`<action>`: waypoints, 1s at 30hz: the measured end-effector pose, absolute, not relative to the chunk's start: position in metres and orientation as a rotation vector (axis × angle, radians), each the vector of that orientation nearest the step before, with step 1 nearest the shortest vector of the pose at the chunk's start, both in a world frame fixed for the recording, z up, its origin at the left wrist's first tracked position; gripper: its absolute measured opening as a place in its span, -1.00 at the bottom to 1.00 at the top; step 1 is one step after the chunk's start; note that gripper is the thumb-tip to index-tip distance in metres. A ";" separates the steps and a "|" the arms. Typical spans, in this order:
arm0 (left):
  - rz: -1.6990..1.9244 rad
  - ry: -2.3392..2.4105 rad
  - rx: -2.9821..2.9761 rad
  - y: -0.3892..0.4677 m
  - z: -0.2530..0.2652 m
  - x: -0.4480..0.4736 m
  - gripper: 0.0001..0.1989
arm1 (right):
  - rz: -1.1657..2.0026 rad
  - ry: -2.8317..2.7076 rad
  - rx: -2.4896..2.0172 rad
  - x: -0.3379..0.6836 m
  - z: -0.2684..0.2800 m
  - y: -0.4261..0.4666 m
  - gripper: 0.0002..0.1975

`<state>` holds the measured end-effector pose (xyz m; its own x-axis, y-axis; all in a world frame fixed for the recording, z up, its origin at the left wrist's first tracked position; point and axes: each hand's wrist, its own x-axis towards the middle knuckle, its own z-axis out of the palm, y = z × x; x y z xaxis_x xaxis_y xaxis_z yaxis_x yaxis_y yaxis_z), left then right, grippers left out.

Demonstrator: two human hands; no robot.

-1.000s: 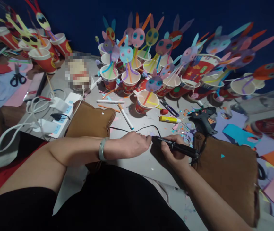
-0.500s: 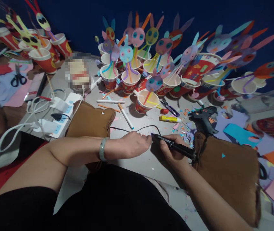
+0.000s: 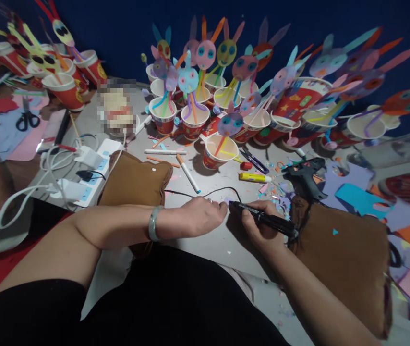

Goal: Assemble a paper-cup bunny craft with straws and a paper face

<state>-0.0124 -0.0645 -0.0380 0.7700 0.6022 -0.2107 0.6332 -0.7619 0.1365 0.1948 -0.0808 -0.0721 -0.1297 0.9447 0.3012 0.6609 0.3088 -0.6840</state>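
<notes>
My right hand (image 3: 262, 230) grips a black marker (image 3: 266, 220) with its tip pointing left at a small pale purple paper piece (image 3: 226, 200) on the grey table (image 3: 226, 245). My left hand (image 3: 199, 216), a jade bangle on its wrist, rests on the table with its fingertips pinching that paper piece next to the marker tip. Both forearms lie over brown cushions (image 3: 135, 180).
Many red paper cups with paper bunny figures (image 3: 194, 120) crowd the back. A black glue gun (image 3: 304, 175), yellow glue stick (image 3: 253, 178), white markers (image 3: 186, 173), small scissors (image 3: 253, 161), paper scraps, a power strip with cables (image 3: 82, 185) and coloured sheets (image 3: 359, 199) lie around.
Both hands stay in place; the marker tip has shifted very slightly beside my left fingertips.
</notes>
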 end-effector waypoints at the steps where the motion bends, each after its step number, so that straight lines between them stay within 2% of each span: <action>1: -0.239 0.976 2.761 -0.064 -0.038 -0.012 -0.63 | 0.496 -1.864 -1.434 0.195 -0.072 -0.081 -0.84; 30: -0.246 0.977 2.731 -0.064 -0.038 -0.012 -0.65 | 0.467 -1.918 -1.408 0.196 -0.073 -0.082 -0.83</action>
<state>-0.0120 -0.0642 -0.0384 0.7637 0.6019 -0.2333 0.6406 -0.7513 0.1587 0.1961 -0.0825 -0.0734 -0.1624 0.9321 0.3237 0.6789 0.3436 -0.6489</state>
